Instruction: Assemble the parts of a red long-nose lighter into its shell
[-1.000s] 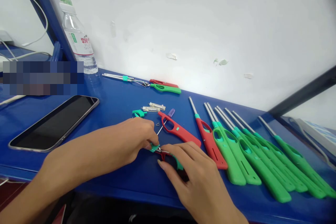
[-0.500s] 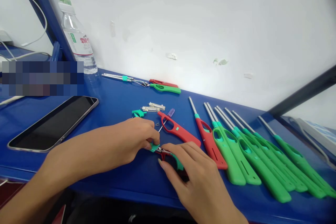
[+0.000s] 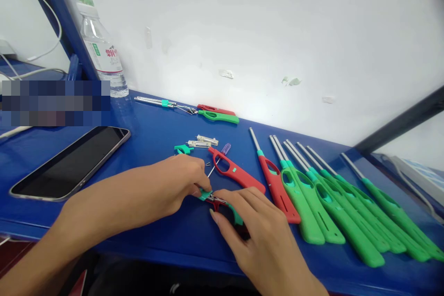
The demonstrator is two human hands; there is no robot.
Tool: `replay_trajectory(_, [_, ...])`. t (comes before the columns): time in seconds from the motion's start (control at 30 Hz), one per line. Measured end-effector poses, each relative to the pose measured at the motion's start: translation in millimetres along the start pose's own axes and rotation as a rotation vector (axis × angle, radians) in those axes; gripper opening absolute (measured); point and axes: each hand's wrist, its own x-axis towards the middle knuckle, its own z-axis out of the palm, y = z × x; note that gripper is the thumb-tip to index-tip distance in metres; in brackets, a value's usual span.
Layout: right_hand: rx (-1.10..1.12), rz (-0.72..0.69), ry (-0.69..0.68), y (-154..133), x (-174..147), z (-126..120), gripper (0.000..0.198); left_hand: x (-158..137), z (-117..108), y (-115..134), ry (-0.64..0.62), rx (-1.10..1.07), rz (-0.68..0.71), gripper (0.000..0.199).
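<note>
My left hand (image 3: 173, 185) pinches a small teal collar piece (image 3: 204, 194) on the blue table (image 3: 156, 134). My right hand (image 3: 256, 236) presses down on a red lighter half (image 3: 222, 206) with a teal trigger, which lies under its fingers and is mostly hidden. The two hands meet at the thin metal parts between them. Just beyond lies an open red lighter shell (image 3: 236, 172) with a purple-handled screwdriver (image 3: 220, 157) beside it. Small clear and teal parts (image 3: 197, 143) and tiny screws lie behind my left hand.
A row of several long green lighters (image 3: 333, 199) and one red lighter (image 3: 277, 182) lies at the right. A dismantled lighter (image 3: 194, 110) rests near the wall. A dark tablet (image 3: 72, 162) lies at left, a water bottle (image 3: 102, 55) behind it.
</note>
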Motion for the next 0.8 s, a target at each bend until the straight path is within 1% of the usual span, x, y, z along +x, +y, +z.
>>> replay_trajectory(0.07, [0.003,0.006,-0.004,-0.6,0.0,-0.2,0.025,0.5,3.2,-2.5,0.007,0.001,-0.006,0.036])
replay_trajectory(0.27, [-0.005,-0.026,0.036,-0.7,1.3,0.6,0.015,0.8,9.0,-7.3,0.030,0.006,-0.030,0.035])
replay_trajectory(0.33, [-0.010,-0.034,0.050,-0.6,1.8,0.4,0.015,-1.5,8.0,-2.4,0.039,0.016,-0.041,0.036])
replay_trajectory(0.47, [-0.013,-0.039,0.049,-1.0,2.4,-0.1,0.016,-10.1,2.7,16.9,0.078,0.050,-0.076,0.040])
replay_trajectory(0.6, [-0.022,-0.038,0.040,-0.8,2.7,0.7,0.016,-13.1,-0.5,27.7,0.082,0.082,-0.077,0.032])
replay_trajectory(0.8, [-0.020,-0.032,0.030,-0.3,3.1,0.1,0.018,0.0,1.9,16.3,0.032,0.056,-0.054,0.024])
